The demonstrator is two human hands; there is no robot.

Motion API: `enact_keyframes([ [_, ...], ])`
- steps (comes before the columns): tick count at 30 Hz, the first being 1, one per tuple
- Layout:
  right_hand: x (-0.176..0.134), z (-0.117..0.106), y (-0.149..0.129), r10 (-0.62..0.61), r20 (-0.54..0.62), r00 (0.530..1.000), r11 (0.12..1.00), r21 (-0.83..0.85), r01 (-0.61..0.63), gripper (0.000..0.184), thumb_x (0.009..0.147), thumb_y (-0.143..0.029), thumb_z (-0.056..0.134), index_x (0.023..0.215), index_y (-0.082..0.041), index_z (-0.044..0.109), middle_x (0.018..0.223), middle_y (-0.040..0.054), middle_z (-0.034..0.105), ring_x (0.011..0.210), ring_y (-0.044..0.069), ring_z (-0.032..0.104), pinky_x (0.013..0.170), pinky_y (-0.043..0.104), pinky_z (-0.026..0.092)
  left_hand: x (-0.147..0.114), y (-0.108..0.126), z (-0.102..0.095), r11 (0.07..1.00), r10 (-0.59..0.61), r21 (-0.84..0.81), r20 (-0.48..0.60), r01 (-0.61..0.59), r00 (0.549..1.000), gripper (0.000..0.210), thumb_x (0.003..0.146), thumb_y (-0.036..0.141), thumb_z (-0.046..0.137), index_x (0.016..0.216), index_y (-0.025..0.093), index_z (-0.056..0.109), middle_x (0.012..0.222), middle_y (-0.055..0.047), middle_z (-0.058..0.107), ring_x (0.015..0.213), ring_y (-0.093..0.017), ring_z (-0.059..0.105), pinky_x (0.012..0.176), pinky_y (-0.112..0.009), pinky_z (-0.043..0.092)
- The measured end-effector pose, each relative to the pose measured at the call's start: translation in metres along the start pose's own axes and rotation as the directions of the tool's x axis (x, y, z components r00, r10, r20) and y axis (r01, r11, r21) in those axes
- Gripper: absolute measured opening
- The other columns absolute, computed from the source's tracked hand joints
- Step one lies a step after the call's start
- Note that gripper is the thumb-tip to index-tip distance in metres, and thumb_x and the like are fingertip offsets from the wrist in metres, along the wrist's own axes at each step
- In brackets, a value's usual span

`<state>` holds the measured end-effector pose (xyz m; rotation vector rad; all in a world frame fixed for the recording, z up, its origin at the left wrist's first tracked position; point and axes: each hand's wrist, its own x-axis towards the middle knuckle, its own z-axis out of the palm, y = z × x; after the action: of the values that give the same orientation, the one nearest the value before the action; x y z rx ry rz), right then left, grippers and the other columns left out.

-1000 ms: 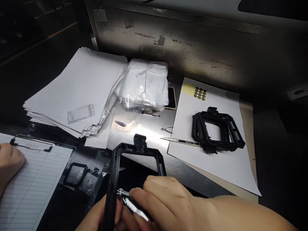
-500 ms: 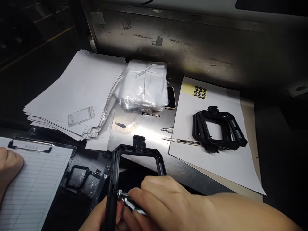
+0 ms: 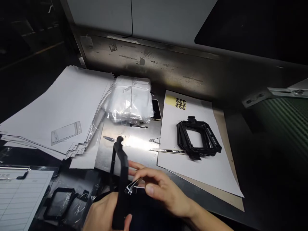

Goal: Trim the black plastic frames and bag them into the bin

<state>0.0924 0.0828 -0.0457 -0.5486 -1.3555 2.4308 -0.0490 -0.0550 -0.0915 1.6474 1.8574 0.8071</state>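
Two hands now: our left hand has turned the black frame edge-on, right fingers pinching small metal tweezers at three o'clock.

I can't read a single word or number here. The form on the clipboard at my lower left has ruled lines and a small header, but the print is too blurred to make out. The yellow sheet at the top of the white paper carries rows of round black stickers with light marks, too small to read.
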Motion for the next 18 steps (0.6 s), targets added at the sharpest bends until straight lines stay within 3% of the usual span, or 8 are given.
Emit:
enact_keyframes([
  [3, -0.007, -0.001, 0.012, -0.031, -0.100, 0.994, 0.999, 0.014, 0.032, 0.023, 0.078, -0.035, 0.053, 0.093, -0.018, 0.055, 0.110, 0.0089, 0.052, 0.101, 0.022, 0.049, 0.089, 0.037, 0.033, 0.009, -0.003, 0.012, 0.995, 0.074, 0.065, 0.015, -0.075, 0.997, 0.033, 0.059, 0.032, 0.067, 0.087, 0.016, 0.059, 0.062, -0.011, 0.067, 0.054, -0.031, 0.063, 0.044, -0.036, 0.049],
  [6, -0.017, -0.009, 0.030, -0.099, -0.246, 0.964, 0.995, 0.007, 0.104, 0.023, 0.078, -0.037, 0.053, 0.093, -0.019, 0.054, 0.107, 0.0079, 0.053, 0.096, 0.019, 0.050, 0.084, 0.032, 0.035, 0.014, -0.009, 0.013, 0.994, 0.105, 0.005, -0.005, -0.105, 0.994, 0.056, 0.053, 0.044, 0.068, 0.102, 0.022, 0.053, 0.088, -0.009, 0.065, 0.078, -0.027, 0.061, 0.067, -0.034, 0.049],
  [8, -0.023, -0.015, 0.040, -0.099, -0.310, 0.946, 0.990, 0.061, 0.123, 0.025, 0.077, -0.040, 0.054, 0.091, -0.020, 0.054, 0.104, 0.0074, 0.054, 0.094, 0.018, 0.051, 0.081, 0.031, 0.036, 0.019, -0.016, 0.010, 0.973, -0.146, -0.195, -0.087, 0.127, 0.985, 0.057, 0.061, 0.042, 0.064, 0.112, 0.027, 0.042, 0.126, -0.007, 0.041, 0.115, -0.025, 0.038, 0.096, -0.034, 0.030],
  [10, -0.029, -0.019, 0.048, -0.074, -0.340, 0.938, 0.986, 0.113, 0.119, 0.025, 0.076, -0.043, 0.053, 0.086, -0.020, 0.054, 0.098, 0.0066, 0.056, 0.088, 0.018, 0.054, 0.077, 0.030, 0.038, 0.028, -0.024, 0.010, 0.776, -0.486, -0.462, -0.005, 0.430, 0.874, 0.055, 0.070, 0.038, 0.057, 0.117, 0.024, 0.034, 0.137, -0.009, 0.019, 0.125, -0.025, 0.019, 0.102, -0.041, 0.015],
  [12, -0.034, -0.022, 0.052, -0.048, -0.320, 0.946, 0.984, 0.147, 0.099, 0.029, 0.074, -0.047, 0.053, 0.082, -0.019, 0.054, 0.093, 0.0072, 0.058, 0.083, 0.019, 0.057, 0.076, 0.032, 0.039, 0.038, -0.029, 0.014, 0.502, -0.597, -0.617, 0.259, 0.606, 0.759, 0.040, 0.072, 0.039, 0.053, 0.104, 0.018, 0.043, 0.119, -0.014, 0.042, 0.104, -0.025, 0.047, 0.087, -0.042, 0.037],
  [13, -0.037, -0.025, 0.054, -0.042, -0.305, 0.951, 0.986, 0.141, 0.089, 0.031, 0.073, -0.049, 0.052, 0.082, -0.019, 0.054, 0.092, 0.0082, 0.059, 0.082, 0.020, 0.057, 0.077, 0.034, 0.040, 0.041, -0.030, 0.016, 0.429, -0.563, -0.641, 0.361, 0.636, 0.743, 0.031, 0.074, 0.040, 0.051, 0.093, 0.016, 0.048, 0.095, -0.011, 0.054, 0.078, -0.019, 0.057, 0.067, -0.036, 0.047],
  [16, -0.052, -0.049, 0.065, -0.128, -0.441, 0.888, 0.954, -0.298, -0.010, 0.034, 0.079, -0.050, 0.041, 0.087, -0.020, 0.055, 0.097, 0.0092, 0.058, 0.087, 0.021, 0.056, 0.080, 0.037, 0.040, 0.046, -0.031, 0.022, 0.237, -0.521, -0.737, 0.454, 0.633, 0.723, 0.024, 0.077, 0.038, 0.048, 0.066, 0.018, 0.043, 0.054, 0.008, 0.037, 0.037, -0.002, 0.027, 0.033, -0.014, 0.026],
  [18, -0.065, -0.078, 0.076, -0.322, -0.569, 0.756, 0.732, -0.657, -0.183, 0.031, 0.083, -0.044, 0.035, 0.092, -0.021, 0.054, 0.100, 0.0095, 0.055, 0.094, 0.023, 0.052, 0.082, 0.040, 0.039, 0.043, -0.034, 0.022, 0.157, -0.548, -0.795, 0.424, 0.586, 0.721, 0.029, 0.077, 0.039, 0.048, 0.061, 0.018, 0.037, 0.051, 0.010, 0.029, 0.037, -0.001, 0.016, 0.031, -0.013, 0.016],
])
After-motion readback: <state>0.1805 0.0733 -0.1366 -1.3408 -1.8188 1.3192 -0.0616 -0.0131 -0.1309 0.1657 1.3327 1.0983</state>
